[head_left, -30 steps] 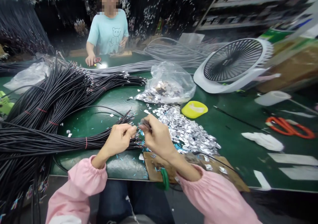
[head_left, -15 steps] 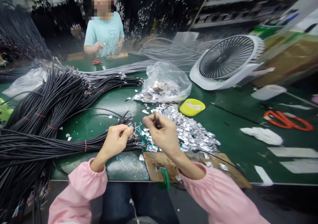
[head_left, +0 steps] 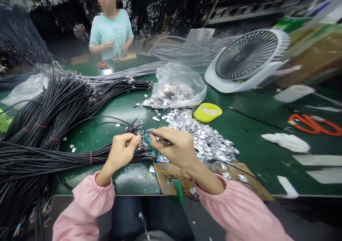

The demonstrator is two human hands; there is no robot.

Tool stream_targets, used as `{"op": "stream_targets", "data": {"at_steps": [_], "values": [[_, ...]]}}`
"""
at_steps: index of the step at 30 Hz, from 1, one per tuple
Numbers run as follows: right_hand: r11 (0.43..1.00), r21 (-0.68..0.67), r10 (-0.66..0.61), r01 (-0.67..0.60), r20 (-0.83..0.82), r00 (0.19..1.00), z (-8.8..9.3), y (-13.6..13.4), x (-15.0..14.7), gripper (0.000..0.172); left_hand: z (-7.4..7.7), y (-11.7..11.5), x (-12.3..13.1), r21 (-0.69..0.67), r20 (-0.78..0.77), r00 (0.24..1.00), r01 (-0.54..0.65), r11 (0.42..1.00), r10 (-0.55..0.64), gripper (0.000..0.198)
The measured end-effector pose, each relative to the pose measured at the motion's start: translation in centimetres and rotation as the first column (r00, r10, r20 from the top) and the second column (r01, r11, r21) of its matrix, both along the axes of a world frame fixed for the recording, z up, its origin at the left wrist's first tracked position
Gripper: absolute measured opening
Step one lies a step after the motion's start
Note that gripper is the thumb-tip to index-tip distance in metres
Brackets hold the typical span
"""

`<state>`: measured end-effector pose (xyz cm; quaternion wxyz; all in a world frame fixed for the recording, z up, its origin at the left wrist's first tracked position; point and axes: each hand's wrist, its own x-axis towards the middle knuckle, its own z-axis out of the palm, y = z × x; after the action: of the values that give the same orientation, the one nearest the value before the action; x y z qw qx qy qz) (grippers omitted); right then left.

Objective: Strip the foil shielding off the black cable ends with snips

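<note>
My left hand (head_left: 121,153) is closed in a pinch over the stripped ends of a black cable bundle (head_left: 66,159); whatever its fingertips hold is hidden. To its right, a short distance away, my right hand (head_left: 176,146) is also closed. A slim dark piece with a greyish tip shows at its fingers, too unclear to name. Coloured wire ends and tiny blue scraps (head_left: 145,137) lie between the two hands. Beneath and beyond the right hand spreads a heap of silvery foil scraps (head_left: 213,141). A wooden board (head_left: 171,177) with a green loop (head_left: 178,191) lies at the table edge.
A clear plastic bag of scraps (head_left: 181,88) stands behind the heap, beside a yellow dish (head_left: 207,112) and a white fan (head_left: 245,59). Orange-handled scissors (head_left: 315,124) and a white cloth (head_left: 287,142) lie right. More black cables (head_left: 53,109) pile left. A person (head_left: 110,34) works opposite.
My right hand has turned, its fingers now stretched further left with a greyish tip showing. My left hand stays almost in place. The person opposite has shifted their hands slightly.
</note>
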<state>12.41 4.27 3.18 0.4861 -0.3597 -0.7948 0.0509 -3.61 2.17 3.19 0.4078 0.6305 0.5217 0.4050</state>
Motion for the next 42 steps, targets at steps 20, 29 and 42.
{"op": "stream_targets", "data": {"at_steps": [20,29,42], "values": [[0.893,-0.411,0.012,-0.185,-0.387,0.922,1.3,-0.4,-1.0,0.020,0.6,-0.1,-0.4,0.043,0.055,0.998,-0.009,0.999,0.007,0.036],[0.935,-0.331,0.016,-0.125,-0.315,0.949,1.2,-0.4,-1.0,0.018,0.5,0.0,-0.2,0.113,0.019,1.000,-0.026,0.993,0.024,0.028],[0.958,-0.275,0.006,-0.083,-0.270,0.963,1.1,-0.5,-1.0,0.017,0.1,0.0,-0.2,0.183,-0.033,0.999,-0.036,0.982,0.043,0.027]]}}
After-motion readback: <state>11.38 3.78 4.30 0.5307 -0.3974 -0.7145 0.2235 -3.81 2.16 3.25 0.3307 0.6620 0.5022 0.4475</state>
